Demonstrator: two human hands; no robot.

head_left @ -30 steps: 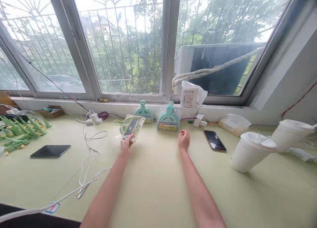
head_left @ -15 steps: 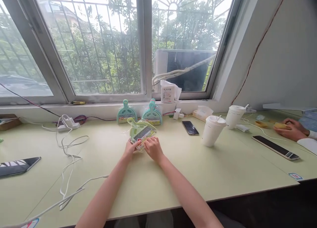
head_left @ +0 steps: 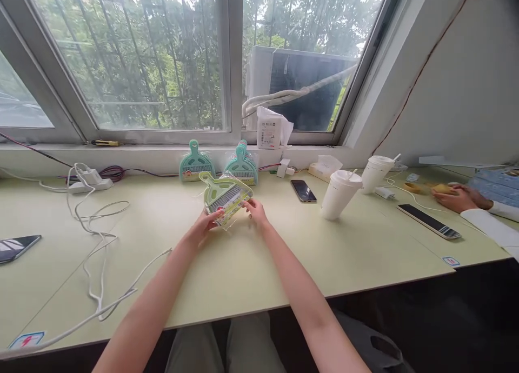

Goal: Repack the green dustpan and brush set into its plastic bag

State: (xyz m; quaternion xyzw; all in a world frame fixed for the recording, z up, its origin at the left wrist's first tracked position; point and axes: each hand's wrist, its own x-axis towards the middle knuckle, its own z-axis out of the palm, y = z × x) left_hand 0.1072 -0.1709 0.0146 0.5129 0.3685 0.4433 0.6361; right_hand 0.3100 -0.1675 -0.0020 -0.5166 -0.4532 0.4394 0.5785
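Observation:
A green mini dustpan and brush set (head_left: 223, 193), in a clear plastic wrapper with a printed label, is tilted above the table in front of me. My left hand (head_left: 205, 224) grips its lower left corner, thumb across the front. At the lower right edge, my right hand (head_left: 255, 209) pinches the wrapper between thumb and fingers. Behind stand two teal dustpan sets, one on the left (head_left: 197, 162) and one on the right (head_left: 242, 165), leaning near the window sill; the right one seems to be a stack of several.
White lidded cups (head_left: 340, 194) with straws and a phone (head_left: 303, 191) are to the right. A power strip (head_left: 90, 182) and loose white cables (head_left: 97, 232) lie left. Tissue packs (head_left: 268, 130) sit by the window. At far right, another person's hands (head_left: 460, 196) hold something yellowish.
The view has tipped downward. My right hand has shifted from the label's lower middle toward the wrapper's right edge, and more of the label shows.

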